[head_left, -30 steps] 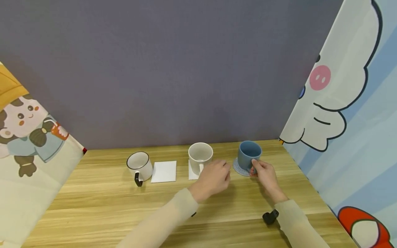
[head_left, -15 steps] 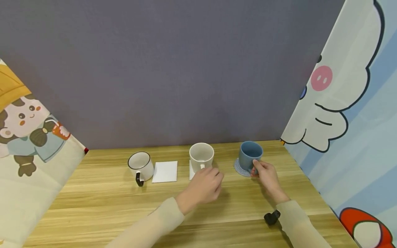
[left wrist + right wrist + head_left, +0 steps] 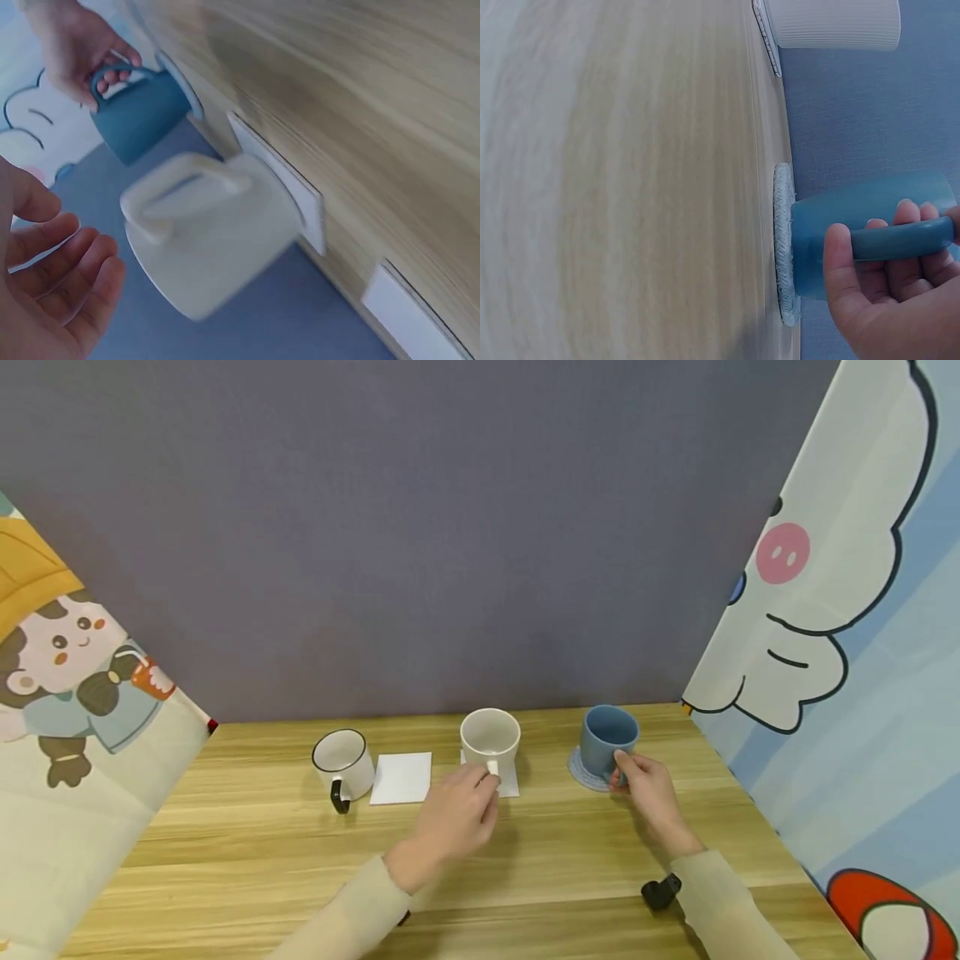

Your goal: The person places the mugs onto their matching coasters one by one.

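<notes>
My right hand [image 3: 652, 795] grips the handle of a blue mug [image 3: 598, 745], its fingers passing round the handle in the right wrist view. The mug stands upright on a round woven grey-blue coaster [image 3: 784, 247]. My left hand [image 3: 456, 814] is in front of a plain white mug [image 3: 480, 746]. In the left wrist view its fingers [image 3: 94, 281] are loosely bent and hold nothing, with a gap between them and that white mug. The white mug sits on a square white coaster [image 3: 510, 783], handle toward me.
Farther left stands a white mug with a black rim and black handle [image 3: 352, 777] on the wooden table [image 3: 225, 860]. Beside it lies a square white coaster [image 3: 401, 778]. A grey panel [image 3: 450, 527] rises behind the table, with printed cloths at both sides.
My left hand has moved left, from the right side of the plain white mug to in front of it. My right hand keeps its hold on the blue mug's handle.
</notes>
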Demonstrator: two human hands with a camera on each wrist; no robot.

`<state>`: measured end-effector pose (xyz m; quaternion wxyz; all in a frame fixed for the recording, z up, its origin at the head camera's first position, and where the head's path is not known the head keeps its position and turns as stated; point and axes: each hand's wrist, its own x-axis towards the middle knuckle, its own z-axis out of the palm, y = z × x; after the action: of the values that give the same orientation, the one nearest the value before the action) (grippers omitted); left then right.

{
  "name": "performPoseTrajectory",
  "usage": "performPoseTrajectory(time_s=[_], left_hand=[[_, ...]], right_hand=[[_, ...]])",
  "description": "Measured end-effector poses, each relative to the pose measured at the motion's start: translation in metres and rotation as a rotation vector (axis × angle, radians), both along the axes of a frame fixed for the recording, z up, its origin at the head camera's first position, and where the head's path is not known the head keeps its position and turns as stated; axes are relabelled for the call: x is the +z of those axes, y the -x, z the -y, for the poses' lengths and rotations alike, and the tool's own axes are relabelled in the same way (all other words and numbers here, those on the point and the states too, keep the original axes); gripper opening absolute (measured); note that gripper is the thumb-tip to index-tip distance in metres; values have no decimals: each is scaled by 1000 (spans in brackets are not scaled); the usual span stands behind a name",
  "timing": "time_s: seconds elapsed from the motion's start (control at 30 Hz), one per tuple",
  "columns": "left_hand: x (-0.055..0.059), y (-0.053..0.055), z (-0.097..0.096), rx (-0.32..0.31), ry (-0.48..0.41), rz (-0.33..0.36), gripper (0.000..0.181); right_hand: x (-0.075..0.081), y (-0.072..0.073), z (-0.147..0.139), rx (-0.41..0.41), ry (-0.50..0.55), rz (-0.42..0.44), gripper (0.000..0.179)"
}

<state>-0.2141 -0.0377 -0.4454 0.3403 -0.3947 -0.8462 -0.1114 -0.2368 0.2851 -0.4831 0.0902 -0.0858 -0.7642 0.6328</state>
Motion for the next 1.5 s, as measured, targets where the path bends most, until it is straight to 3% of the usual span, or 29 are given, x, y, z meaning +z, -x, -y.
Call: performPoseTrajectory(time_s=[0.3,0.6,1.27,1.4,1.5], left_hand=[[-4,2,36,69,-123,13,10],[-8,0,58,160,-229,69,12],[-12,-3,127,322,-393,-1,11],[-11,-5,139,380,-450,23,9],[-10,-5,148,433,-494,88,6]], right_hand=[[1,-1,0,-11,-1,4,45],[1,0,-3,9,-14,3,46],[3,-1,-5,23,-1,29,43],[4,-1,-4,25,-2,23,42],[4,-1,-4,32,-9,24,42]])
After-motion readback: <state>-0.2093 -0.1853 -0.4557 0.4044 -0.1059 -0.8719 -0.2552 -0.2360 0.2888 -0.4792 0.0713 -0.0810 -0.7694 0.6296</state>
